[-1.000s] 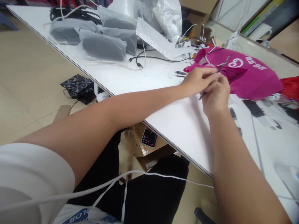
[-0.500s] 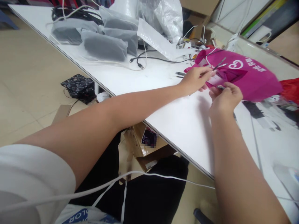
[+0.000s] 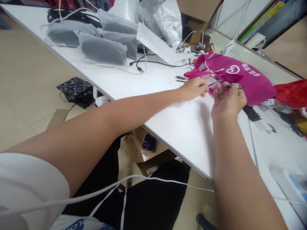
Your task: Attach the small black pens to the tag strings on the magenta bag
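Note:
My left hand point(image 3: 197, 88) pinches a thin dark rod point(image 3: 215, 83), like a pen refill, which points right toward my other hand. Between the fingers of my right hand point(image 3: 229, 100) lies a dark slim pen point(image 3: 240, 86) with a tapered tip at its right end. The rod's right end comes close to the pen; whether they touch I cannot tell. Just behind both hands is a magenta bag point(image 3: 257, 84) with white print. Two slim dark pieces point(image 3: 181, 77) lie on the white table point(image 3: 182, 127) beside my left hand.
Grey wrapped packages point(image 3: 103, 49), a black cable point(image 3: 163, 65) and clear plastic bags point(image 3: 169, 22) lie toward the back left. A red bag point(image 3: 291, 92) is at the right. Below the table edge, a phone point(image 3: 149, 142) rests on a cardboard box point(image 3: 136, 147). A white cord point(image 3: 144, 177) crosses my lap.
The rod in my left hand has tipped down from pointing up and right to nearly level, its end now near my right hand. The pen in my right hand shows more. The view has shifted slightly.

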### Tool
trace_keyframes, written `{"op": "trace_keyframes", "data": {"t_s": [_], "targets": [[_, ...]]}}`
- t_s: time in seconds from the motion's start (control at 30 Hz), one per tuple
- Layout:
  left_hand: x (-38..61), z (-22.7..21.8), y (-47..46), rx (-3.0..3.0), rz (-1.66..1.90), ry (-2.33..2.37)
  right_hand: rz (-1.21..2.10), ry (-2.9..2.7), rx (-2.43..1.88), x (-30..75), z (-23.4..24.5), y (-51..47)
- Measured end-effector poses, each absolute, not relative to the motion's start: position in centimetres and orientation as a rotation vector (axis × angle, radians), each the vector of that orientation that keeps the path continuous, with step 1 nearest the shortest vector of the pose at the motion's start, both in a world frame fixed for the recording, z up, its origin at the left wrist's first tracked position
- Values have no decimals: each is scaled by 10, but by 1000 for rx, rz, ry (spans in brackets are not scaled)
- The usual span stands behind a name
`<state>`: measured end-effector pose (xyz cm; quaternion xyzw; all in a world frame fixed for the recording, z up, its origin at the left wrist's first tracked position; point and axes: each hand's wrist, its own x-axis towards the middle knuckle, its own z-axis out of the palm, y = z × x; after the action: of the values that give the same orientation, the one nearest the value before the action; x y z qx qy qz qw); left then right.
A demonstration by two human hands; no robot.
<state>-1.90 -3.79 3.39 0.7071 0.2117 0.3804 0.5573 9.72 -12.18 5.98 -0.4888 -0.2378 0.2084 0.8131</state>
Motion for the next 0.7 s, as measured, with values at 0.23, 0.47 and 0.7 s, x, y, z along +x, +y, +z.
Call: {"op": "trace_keyframes", "data": {"t_s": [0.23,0.47,0.7], "targets": [[-22,32,-40,1739,817,414,438,-463,-1024,92,65,-125],[-23,31,-37,1808,823,412,414,-530,-1060,93,62,-124],[-25,33,-37,1841,809,427,390,-630,-1057,101,53,-122]]}}
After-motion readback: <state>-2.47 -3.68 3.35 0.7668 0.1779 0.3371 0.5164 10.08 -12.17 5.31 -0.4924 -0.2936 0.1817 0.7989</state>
